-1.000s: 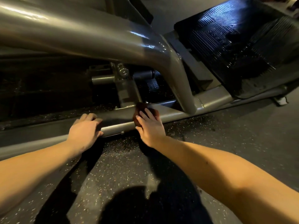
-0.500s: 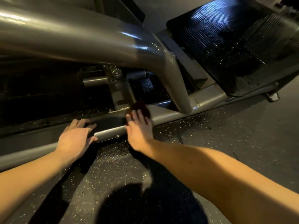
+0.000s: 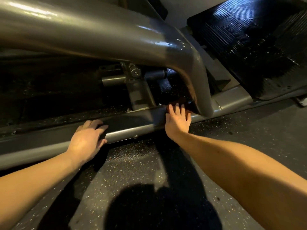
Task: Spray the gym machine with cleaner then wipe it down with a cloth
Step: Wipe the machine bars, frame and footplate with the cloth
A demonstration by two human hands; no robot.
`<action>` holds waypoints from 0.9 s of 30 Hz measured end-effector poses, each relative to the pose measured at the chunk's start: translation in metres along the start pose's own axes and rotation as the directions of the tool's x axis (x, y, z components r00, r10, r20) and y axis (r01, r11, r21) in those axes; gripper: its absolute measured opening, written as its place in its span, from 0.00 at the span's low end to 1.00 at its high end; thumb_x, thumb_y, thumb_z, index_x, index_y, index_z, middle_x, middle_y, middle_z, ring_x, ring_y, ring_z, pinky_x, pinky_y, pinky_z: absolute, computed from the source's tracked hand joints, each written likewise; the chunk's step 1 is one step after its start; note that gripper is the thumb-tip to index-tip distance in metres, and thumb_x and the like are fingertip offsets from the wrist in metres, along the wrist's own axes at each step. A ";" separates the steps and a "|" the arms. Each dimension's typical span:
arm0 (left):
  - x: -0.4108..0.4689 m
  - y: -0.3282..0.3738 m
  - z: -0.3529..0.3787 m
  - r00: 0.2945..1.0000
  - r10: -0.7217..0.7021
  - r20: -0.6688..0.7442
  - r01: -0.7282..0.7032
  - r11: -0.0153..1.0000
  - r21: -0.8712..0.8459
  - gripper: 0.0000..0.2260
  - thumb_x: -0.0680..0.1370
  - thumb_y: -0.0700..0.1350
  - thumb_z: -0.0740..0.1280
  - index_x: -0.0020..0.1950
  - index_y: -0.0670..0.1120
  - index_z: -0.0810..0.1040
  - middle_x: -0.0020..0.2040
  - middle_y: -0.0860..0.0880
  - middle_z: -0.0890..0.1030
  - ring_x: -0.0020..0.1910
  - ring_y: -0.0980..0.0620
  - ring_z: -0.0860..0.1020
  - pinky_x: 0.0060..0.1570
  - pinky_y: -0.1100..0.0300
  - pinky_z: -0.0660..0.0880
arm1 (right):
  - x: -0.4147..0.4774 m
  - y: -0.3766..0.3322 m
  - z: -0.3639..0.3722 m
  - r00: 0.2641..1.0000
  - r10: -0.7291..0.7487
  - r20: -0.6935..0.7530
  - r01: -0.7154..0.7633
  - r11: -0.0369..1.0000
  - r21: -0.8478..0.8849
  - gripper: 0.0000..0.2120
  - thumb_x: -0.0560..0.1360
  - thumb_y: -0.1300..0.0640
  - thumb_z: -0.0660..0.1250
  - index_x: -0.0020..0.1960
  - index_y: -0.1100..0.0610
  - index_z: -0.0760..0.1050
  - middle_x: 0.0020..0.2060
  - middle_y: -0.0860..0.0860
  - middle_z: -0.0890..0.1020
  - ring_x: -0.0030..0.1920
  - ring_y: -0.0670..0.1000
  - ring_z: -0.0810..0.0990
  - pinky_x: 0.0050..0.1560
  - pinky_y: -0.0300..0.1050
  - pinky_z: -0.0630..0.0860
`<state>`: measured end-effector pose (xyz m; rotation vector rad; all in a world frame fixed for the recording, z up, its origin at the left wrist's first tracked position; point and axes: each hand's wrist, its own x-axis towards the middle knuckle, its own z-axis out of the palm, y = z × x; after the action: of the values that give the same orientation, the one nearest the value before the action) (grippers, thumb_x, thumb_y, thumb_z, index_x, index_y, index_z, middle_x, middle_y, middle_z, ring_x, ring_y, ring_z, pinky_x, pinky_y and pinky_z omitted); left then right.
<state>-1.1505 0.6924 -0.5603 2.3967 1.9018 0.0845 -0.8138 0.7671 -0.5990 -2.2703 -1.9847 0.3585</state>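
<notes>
**Wipe reaches the tube joint on the lower frame bar**

Right hand (image 3: pixel 177 121): fingers straight and spread, palm down, pressing a dark reddish cloth (image 3: pixel 180 101) onto the lower frame bar (image 3: pixel 132 128). It pinches nothing. Only the cloth's far edge shows beyond the fingertips.

Left hand (image 3: pixel 88 138): laid flat on the same bar, well to the left, fingers relaxed over its top and holding nothing. It reads as a brace.

Change: over the last second the right hand and cloth have slid rightward along the bar. They now sit just beside the foot of the bent tube (image 3: pixel 196 72), where it meets the bar. The left hand has kept its place on the bar.

Surroundings: the gym machine (image 3: pixel 99 30) fills the upper frame. A pivot bolt (image 3: pixel 135 73) sits behind the bar, and a ribbed black footplate (image 3: pixel 249 39) lies to the upper right. The speckled floor (image 3: pixel 141 163) looks darker and wet close under the bar. No spray bottle is in view.

Judgement: spraying appears to be done here, given the wet sheen on the tube near its bend, and the wipe is under way. The stroke is about to run out against the joint, so the next pass likely needs the cloth worked around the tube's base or reversed. The recess behind the bar is too dark to assess.
</notes>
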 end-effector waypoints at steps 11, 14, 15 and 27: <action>-0.023 -0.035 -0.002 0.999 -0.024 0.035 0.022 0.998 0.067 0.29 0.70 0.46 0.81 0.71 0.47 0.79 0.67 0.42 0.78 0.63 0.37 0.75 0.56 0.40 0.78 | -0.067 -0.111 0.028 0.775 -0.627 0.080 0.631 0.763 -0.140 0.26 0.85 0.46 0.55 0.81 0.47 0.59 0.82 0.51 0.59 0.81 0.55 0.55 0.67 0.58 0.63; -0.027 -0.038 -0.008 0.997 -0.064 0.037 0.061 0.996 0.071 0.28 0.71 0.47 0.81 0.70 0.45 0.80 0.66 0.42 0.78 0.63 0.37 0.76 0.56 0.39 0.78 | -0.038 -0.065 0.016 0.837 -0.541 0.080 0.546 0.818 -0.181 0.27 0.85 0.45 0.55 0.82 0.46 0.57 0.82 0.50 0.58 0.82 0.54 0.54 0.72 0.62 0.62; -0.030 -0.040 -0.011 0.996 -0.080 0.043 0.077 0.995 0.070 0.28 0.71 0.47 0.81 0.69 0.45 0.80 0.66 0.42 0.79 0.63 0.37 0.76 0.57 0.39 0.77 | -0.027 -0.049 0.011 0.885 -0.459 0.075 0.466 0.870 -0.163 0.27 0.85 0.45 0.54 0.83 0.46 0.55 0.83 0.50 0.56 0.82 0.55 0.51 0.76 0.62 0.58; -0.034 -0.055 -0.033 0.962 -0.247 0.118 0.239 0.968 0.077 0.37 0.74 0.62 0.74 0.78 0.48 0.70 0.76 0.45 0.70 0.73 0.41 0.67 0.70 0.44 0.68 | -0.034 -0.101 0.012 0.875 -0.468 0.122 0.482 0.865 -0.138 0.26 0.86 0.48 0.52 0.83 0.49 0.55 0.83 0.48 0.55 0.82 0.50 0.50 0.73 0.58 0.57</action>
<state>-1.2143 0.6730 -0.5322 2.1248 2.1483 -0.1414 -0.9182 0.7472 -0.5833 -1.7660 -2.6088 0.2492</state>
